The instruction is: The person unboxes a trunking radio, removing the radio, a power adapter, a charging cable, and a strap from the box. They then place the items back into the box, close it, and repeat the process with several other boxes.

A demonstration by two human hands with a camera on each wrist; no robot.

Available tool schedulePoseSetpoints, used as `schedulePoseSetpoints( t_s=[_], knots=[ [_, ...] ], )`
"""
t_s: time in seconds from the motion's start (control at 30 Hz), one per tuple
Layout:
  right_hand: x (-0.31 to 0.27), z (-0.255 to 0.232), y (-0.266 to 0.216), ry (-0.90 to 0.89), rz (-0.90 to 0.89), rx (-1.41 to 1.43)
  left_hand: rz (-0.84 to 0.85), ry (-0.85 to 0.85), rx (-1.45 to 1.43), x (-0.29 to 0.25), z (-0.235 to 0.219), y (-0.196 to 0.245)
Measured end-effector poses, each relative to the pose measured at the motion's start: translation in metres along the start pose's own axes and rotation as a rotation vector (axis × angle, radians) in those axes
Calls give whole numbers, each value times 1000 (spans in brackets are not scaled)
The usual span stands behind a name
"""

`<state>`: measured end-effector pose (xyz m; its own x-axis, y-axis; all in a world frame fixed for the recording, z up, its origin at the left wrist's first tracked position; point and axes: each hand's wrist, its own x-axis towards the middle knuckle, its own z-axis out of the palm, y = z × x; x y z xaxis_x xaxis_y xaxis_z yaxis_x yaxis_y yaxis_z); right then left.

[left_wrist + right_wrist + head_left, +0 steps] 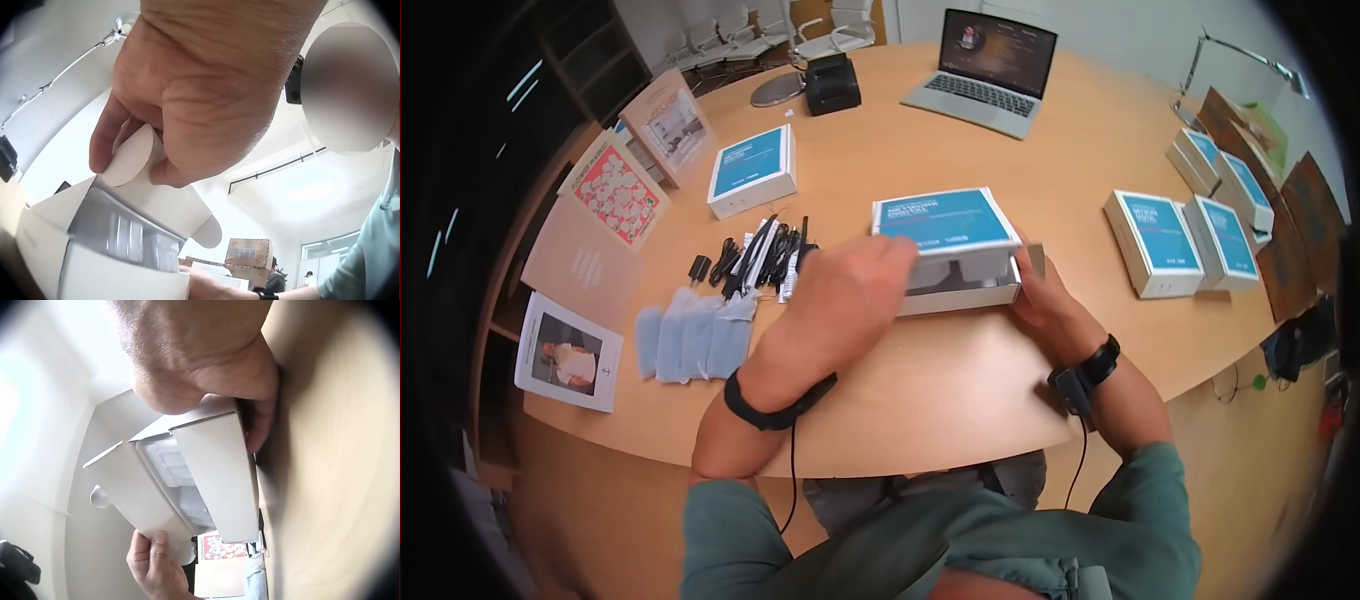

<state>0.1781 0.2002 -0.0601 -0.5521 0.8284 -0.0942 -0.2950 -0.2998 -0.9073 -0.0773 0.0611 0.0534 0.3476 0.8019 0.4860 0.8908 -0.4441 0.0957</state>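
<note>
A white cardboard box with a blue printed top (945, 217) stands at the table's middle, its near side open. Inside sits a clear plastic tray (122, 234), seen through the gap under the lid. My left hand (848, 292) is at the box's left front corner, and in the left wrist view its thumb and fingers pinch a rounded white flap (132, 159) of the lid. My right hand (1048, 302) grips the box's right end, with fingers around the side wall (215, 475) in the right wrist view.
Left of the box lie black cables (770, 255), a power adapter (699, 267) and several wrapped pouches (695, 335). Another blue-topped box (752, 172) stands behind them; more boxes (1155, 235) are grouped at right. A laptop (990, 75) is at the back, upright booklets (615, 190) at left.
</note>
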Motion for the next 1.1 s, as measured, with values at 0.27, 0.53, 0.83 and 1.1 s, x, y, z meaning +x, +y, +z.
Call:
schedulePoseSetpoints(
  t_s=[0.27, 0.53, 0.83, 1.1],
  knots=[
    [4, -8, 6, -146, 20, -29, -150, 211, -115, 1, -40, -5],
    [-11, 14, -11, -79, 20, -214, -212, 509, -164, 4, -41, -25],
    [-21, 11, -24, -132, 144, -402, -275, 664, 171, 4, -12, -67],
    [-57, 1, -38, -148, 268, -551, -350, 313, 140, 1, 40, -73]
  ],
)
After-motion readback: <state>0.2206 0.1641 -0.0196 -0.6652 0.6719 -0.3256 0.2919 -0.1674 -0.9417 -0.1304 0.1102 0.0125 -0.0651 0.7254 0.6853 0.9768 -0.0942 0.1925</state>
